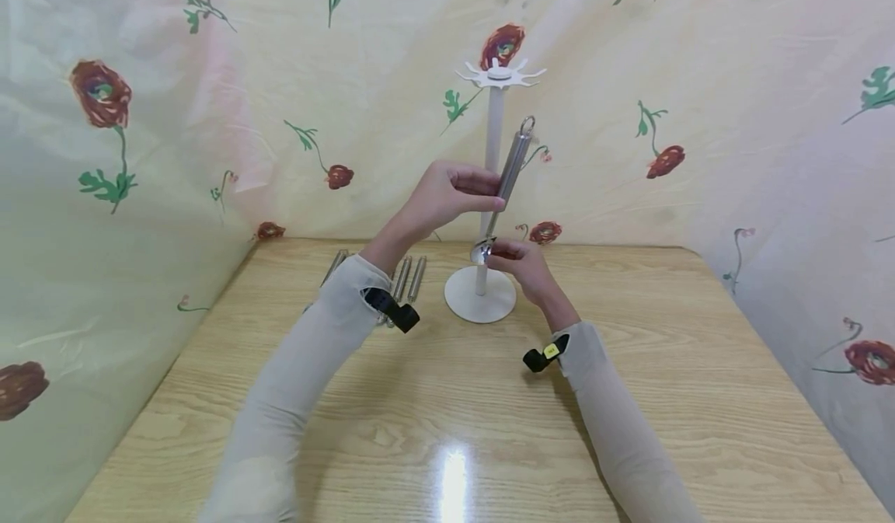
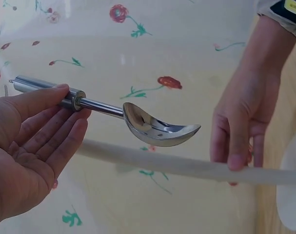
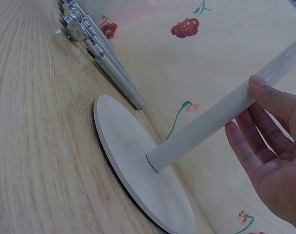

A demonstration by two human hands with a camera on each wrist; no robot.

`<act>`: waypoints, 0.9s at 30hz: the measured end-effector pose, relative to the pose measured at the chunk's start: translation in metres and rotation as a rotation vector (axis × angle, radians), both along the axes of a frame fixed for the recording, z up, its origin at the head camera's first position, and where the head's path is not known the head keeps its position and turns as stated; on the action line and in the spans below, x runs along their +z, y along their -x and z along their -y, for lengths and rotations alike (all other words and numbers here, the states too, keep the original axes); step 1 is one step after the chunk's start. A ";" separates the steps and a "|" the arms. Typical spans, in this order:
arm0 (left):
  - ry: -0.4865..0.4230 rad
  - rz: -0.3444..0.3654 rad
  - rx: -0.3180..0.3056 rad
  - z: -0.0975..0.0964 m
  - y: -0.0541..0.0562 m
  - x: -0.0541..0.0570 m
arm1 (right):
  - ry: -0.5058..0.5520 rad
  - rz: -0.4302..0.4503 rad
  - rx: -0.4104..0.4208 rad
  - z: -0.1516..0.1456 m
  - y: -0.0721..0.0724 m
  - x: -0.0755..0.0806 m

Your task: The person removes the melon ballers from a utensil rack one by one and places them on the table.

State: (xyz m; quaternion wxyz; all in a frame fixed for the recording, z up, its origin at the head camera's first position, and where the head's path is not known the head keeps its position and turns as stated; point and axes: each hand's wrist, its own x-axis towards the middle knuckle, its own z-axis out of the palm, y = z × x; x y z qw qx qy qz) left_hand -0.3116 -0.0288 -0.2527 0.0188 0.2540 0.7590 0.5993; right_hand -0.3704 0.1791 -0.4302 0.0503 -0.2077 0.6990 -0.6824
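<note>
My left hand point(image 1: 447, 195) pinches a metal ice cream scoop point(image 1: 516, 162) by its thick round handle, between thumb and fingers. The handle points up, with a hanging ring at its top. In the left wrist view the scoop's curved, pointed bowl point(image 2: 160, 130) shows on a thin neck, with the white pole point(image 2: 196, 168) behind it. Lower down, my right hand point(image 1: 526, 271) holds the pole of a white utensil stand point(image 1: 495, 111), its thumb on one side and fingers on the other. The stand is upright on a round base point(image 3: 128, 156).
Several metal-handled utensils point(image 3: 111, 66) lie side by side on the wooden table point(image 1: 447, 399), left of the stand; my left forearm partly covers them in the head view. Hooks point(image 1: 499, 74) fan out at the stand's top. A flowered cloth point(image 1: 391, 80) hangs behind the table.
</note>
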 end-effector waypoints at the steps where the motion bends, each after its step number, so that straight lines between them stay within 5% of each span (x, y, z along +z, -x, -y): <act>1: 0.005 0.008 0.001 0.003 0.000 -0.002 | -0.006 -0.002 -0.005 0.000 0.000 0.000; 11: 0.075 0.041 0.072 0.048 0.001 -0.021 | -0.042 -0.001 -0.035 0.000 0.003 -0.004; 27: 0.081 0.133 0.273 0.137 -0.001 -0.046 | -0.021 0.021 -0.035 0.002 0.001 -0.003</act>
